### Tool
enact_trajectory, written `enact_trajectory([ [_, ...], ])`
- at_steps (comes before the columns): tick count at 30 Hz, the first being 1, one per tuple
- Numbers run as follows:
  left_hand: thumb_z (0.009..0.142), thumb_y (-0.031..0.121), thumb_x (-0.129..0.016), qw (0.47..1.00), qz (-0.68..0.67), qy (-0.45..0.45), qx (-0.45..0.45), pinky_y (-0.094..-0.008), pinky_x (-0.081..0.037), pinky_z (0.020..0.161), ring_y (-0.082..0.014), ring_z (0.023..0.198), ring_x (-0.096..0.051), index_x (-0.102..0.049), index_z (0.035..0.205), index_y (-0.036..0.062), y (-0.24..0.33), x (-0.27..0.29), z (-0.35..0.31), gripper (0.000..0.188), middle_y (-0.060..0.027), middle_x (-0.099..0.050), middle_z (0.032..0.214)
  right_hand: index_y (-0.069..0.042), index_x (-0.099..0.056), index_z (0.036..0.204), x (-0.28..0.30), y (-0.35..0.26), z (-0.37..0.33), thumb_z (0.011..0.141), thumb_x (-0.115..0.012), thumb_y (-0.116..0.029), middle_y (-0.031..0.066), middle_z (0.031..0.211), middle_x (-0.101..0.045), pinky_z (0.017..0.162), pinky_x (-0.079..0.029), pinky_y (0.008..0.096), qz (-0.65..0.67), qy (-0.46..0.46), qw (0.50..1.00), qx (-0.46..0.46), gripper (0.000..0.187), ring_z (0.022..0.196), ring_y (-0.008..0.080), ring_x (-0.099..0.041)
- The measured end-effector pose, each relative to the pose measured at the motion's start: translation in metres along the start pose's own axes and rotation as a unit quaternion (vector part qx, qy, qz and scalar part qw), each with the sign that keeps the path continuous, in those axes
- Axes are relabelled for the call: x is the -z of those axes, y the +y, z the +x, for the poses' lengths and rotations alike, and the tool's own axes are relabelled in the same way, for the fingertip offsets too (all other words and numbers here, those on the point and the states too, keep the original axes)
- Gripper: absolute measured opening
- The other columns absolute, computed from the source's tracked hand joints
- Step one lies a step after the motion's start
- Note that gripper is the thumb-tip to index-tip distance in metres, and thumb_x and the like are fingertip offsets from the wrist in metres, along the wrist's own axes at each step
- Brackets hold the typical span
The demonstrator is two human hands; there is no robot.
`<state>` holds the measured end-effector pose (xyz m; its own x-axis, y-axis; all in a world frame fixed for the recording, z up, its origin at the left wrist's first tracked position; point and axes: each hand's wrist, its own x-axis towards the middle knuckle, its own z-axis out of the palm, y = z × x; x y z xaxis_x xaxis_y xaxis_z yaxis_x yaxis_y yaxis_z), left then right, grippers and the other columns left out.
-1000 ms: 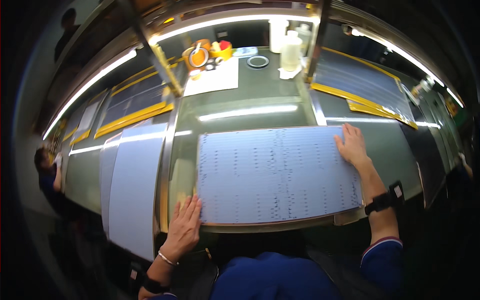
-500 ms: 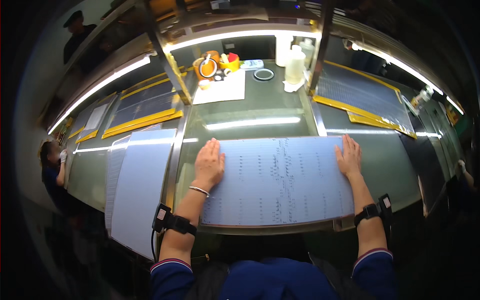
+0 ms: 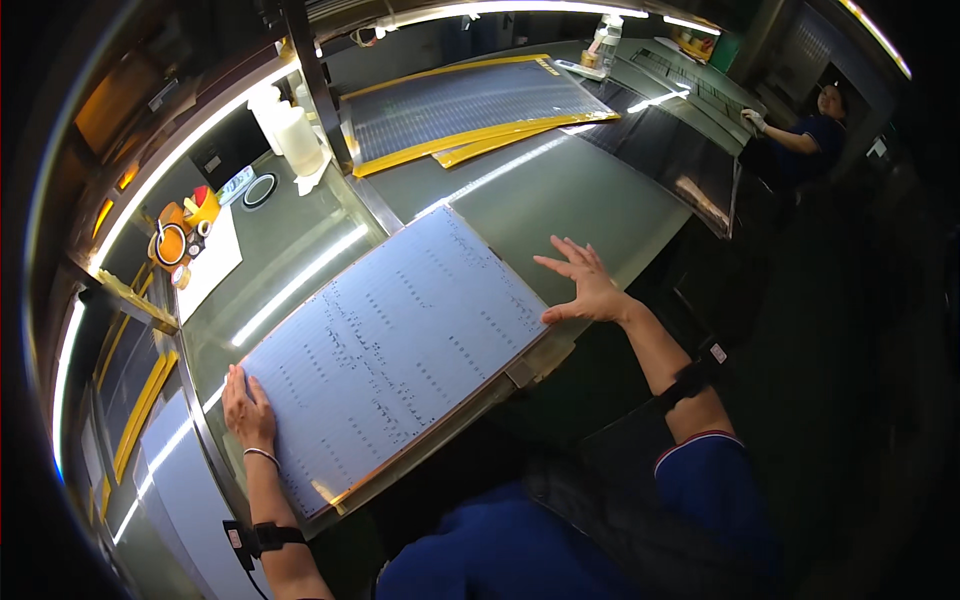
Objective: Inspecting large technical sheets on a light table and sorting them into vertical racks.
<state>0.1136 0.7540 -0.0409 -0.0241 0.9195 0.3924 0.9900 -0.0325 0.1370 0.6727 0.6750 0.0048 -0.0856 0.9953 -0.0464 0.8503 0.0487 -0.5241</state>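
Observation:
A flat, pale bluish-white rectangular panel (image 3: 385, 350) with rows of small dark marks lies on the glass-topped bench in front of me. Along its left edge rests my left hand (image 3: 247, 408), fingers stretched out flat and close together. My right hand (image 3: 585, 285) is at the panel's right edge, fingers spread in the air and holding nothing. Its thumb tip meets or nearly meets the panel's near right corner; I cannot tell which.
Dark sheets with yellow taped borders (image 3: 470, 110) lie beyond the panel. Pale bottles (image 3: 298, 140), an orange tape roll (image 3: 172, 243) and a white sheet (image 3: 212, 270) stand at the back left. More pale panels (image 3: 185, 480) lie left. A person (image 3: 815, 135) works at far right.
My view has swung to the right, so the bench and panel appear tilted. My right hand has lifted off the panel's face and spread its fingers. The left hand stays at its edge.

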Motion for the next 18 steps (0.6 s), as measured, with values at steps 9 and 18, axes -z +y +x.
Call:
enact_trajectory([
  [9, 0.087, 0.012, -0.046, 0.996, 0.014, 0.075, -0.042, -0.0385, -0.043, 0.09, -0.0326, 0.105, -0.054, -0.058, 0.106, -0.0016, 0.004, 0.003, 0.001, 0.026, -0.0186, -0.06, 0.111, -0.021, -0.044, 0.135, -0.001, 0.001, -0.003, 0.056, -0.078, -0.058, 0.0149, 0.15, -0.015, 0.113, -0.001, 0.0459, 0.012, -0.01, 0.999, 0.03, 0.094, 0.14, 0.0313, -0.006],
  [18, 0.077, 0.009, -0.05, 0.996, 0.033, 0.083, 0.025, -0.0415, -0.045, 0.064, -0.0307, 0.072, -0.056, -0.049, 0.077, 0.0056, -0.002, 0.005, 0.018, 0.004, -0.0127, -0.057, 0.073, -0.015, -0.035, 0.139, -0.014, -0.062, 0.007, 0.068, -0.073, -0.046, 0.0179, 0.149, -0.019, 0.11, -0.002, 0.0539, -0.142, -0.052, 0.986, 0.071, 0.086, 0.139, 0.0361, -0.008],
])
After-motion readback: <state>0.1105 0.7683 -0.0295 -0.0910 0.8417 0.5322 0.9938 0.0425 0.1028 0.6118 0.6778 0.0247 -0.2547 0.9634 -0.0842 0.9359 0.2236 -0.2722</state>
